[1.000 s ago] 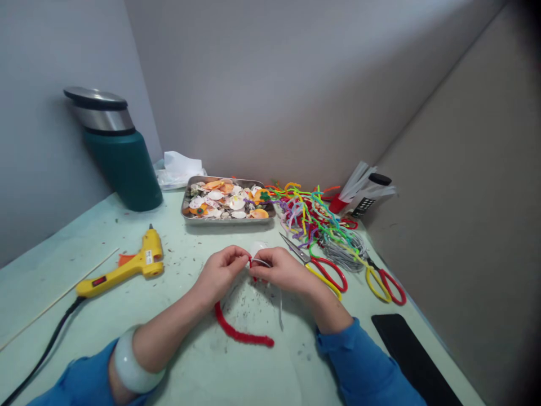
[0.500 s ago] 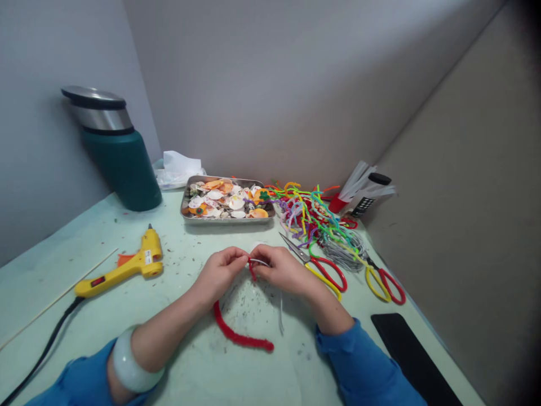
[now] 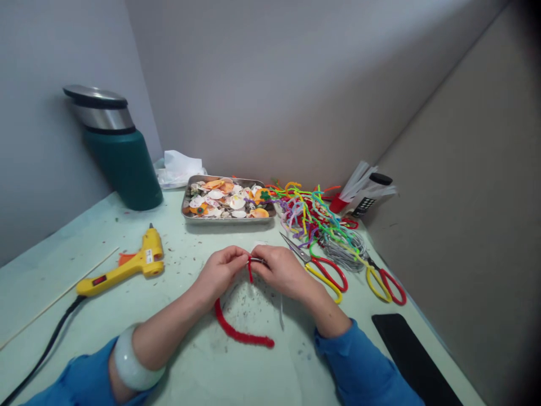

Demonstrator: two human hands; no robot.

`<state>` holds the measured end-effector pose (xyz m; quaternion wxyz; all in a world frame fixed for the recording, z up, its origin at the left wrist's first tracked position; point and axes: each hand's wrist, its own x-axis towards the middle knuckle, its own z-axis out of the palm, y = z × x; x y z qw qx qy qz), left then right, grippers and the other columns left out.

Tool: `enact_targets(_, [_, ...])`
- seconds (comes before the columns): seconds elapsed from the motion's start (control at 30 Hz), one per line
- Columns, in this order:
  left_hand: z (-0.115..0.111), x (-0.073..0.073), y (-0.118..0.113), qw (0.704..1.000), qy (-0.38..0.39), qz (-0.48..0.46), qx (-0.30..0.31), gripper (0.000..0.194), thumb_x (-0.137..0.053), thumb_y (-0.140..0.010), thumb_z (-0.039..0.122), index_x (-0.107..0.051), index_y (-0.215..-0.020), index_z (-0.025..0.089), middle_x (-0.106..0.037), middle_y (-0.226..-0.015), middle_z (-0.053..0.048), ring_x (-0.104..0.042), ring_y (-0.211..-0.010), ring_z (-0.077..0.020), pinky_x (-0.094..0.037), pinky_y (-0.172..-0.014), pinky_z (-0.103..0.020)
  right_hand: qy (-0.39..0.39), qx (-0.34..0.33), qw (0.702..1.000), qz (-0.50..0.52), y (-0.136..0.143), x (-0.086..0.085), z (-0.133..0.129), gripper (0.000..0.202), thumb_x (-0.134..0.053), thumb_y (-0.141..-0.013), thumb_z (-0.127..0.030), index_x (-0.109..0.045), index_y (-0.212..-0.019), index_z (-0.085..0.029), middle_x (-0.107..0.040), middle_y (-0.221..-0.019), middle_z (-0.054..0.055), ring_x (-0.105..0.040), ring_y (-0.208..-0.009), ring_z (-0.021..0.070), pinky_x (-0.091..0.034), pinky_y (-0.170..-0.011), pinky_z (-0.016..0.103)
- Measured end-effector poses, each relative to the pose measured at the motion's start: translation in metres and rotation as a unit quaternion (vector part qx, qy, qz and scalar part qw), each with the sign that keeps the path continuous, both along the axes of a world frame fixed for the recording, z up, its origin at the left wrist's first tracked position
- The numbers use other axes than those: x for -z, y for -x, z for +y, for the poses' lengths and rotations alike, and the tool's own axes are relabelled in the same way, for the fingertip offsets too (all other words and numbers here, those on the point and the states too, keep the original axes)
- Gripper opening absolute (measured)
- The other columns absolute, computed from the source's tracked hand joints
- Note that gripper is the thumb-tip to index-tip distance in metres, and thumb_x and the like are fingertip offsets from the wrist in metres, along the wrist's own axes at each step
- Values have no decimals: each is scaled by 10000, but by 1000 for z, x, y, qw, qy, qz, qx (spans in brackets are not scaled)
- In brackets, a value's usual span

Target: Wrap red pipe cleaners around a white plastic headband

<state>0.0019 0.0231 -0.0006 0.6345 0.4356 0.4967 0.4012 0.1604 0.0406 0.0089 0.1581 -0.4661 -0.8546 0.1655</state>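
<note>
Near the table's middle, my left hand (image 3: 223,273) pinches a thin grey wire (image 3: 258,260) beside a short red strand (image 3: 251,272). My right hand (image 3: 279,269) is closed on the same wire, its fingertips close to the left ones. The red strand crosses the wire between the hands and hangs down. A thick fuzzy red piece (image 3: 243,337) curves out below my left hand; its upper end is hidden. Under my right hand a thin pale strand (image 3: 282,314) hangs down.
A yellow glue gun (image 3: 122,273) lies left, before a green bottle (image 3: 122,163). Behind the hands are a tray of shells (image 3: 228,221) and colourful pipe cleaners (image 3: 308,211). Scissors (image 3: 323,273), another pair (image 3: 386,285) and a black strip (image 3: 409,355) lie right.
The short red strand now hangs straighter between the hands, and my right fingers have shifted slightly on the wire. The table items keep their places.
</note>
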Motion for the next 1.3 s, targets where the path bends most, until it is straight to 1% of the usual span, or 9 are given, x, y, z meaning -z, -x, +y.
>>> enact_targets(0.2, [0,1,1,1000,0,5,4,267,-620,-684,415,-525,-729,170,-305,-403,110,-209,-352,-34,-124,-363,-176,23,1,999,25,1,0,0,205,-503,-856,-259,-568,-679,-176,-538,-616,-9,-439,-578,107,-244,-536,234])
enact_targets(0.37, [1,1,2,1000,-16,5,18,257,-588,-730,409,-508,-700,167,-334,-446,96,-225,-365,-33,-148,-353,-168,114,10,990,84,0,3,2,328,-482,-874,-362,-536,-613,-171,-508,-557,-21,-427,-544,97,-242,-501,222])
enact_targets(0.53, [0,5,2,999,-19,13,23,247,-582,-739,401,-508,-698,169,-326,-431,101,-227,-357,-34,-160,-351,-162,183,-5,975,129,-3,5,4,329,-478,-868,-375,-530,-618,-167,-504,-559,-33,-430,-531,88,-278,-491,206])
enact_targets(0.63, [0,5,1,1000,-17,11,21,244,-581,-739,406,-516,-725,171,-324,-433,103,-227,-356,-35,-157,-350,-161,153,5,980,127,-6,3,5,280,-535,-830,-344,-532,-616,-163,-489,-565,-37,-425,-547,89,-281,-493,204])
enact_targets(0.83, [2,6,1,1000,-6,25,16,249,-566,-750,407,-542,-777,161,-319,-451,101,-219,-363,-34,-149,-346,-164,87,-1,985,150,-8,-7,2,143,-600,-799,-321,-614,-814,-179,-596,-715,-19,-508,-619,101,-348,-559,208])
enact_targets(0.97, [2,8,1,999,-17,36,23,244,-547,-760,401,-522,-732,160,-319,-458,97,-222,-369,-33,-145,-353,-167,39,-15,983,180,-4,-8,1,110,-594,-810,-285,-620,-818,-178,-599,-783,-6,-523,-673,102,-373,-603,209])
enact_targets(1.07, [2,10,1,998,-32,39,30,256,-541,-760,410,-503,-709,163,-322,-463,96,-231,-378,-34,-151,-364,-169,33,-8,975,217,-1,-5,1,92,-557,-824,-241,-608,-790,-172,-588,-765,-5,-517,-692,103,-377,-612,206])
enact_targets(1.13, [2,10,1,997,-41,46,37,259,-542,-759,417,-503,-714,164,-313,-456,100,-233,-376,-37,-152,-368,-174,63,15,968,242,0,-2,3,109,-550,-816,-240,-592,-748,-166,-573,-711,-11,-505,-658,101,-376,-591,206])
enact_targets(1.3, [0,9,2,995,-58,54,56,278,-544,-760,438,-516,-728,163,-280,-455,108,-220,-374,-41,-155,-373,-187,197,68,931,300,1,4,7,127,-571,-771,-266,-570,-709,-155,-570,-647,-9,-497,-566,99,-376,-521,211])
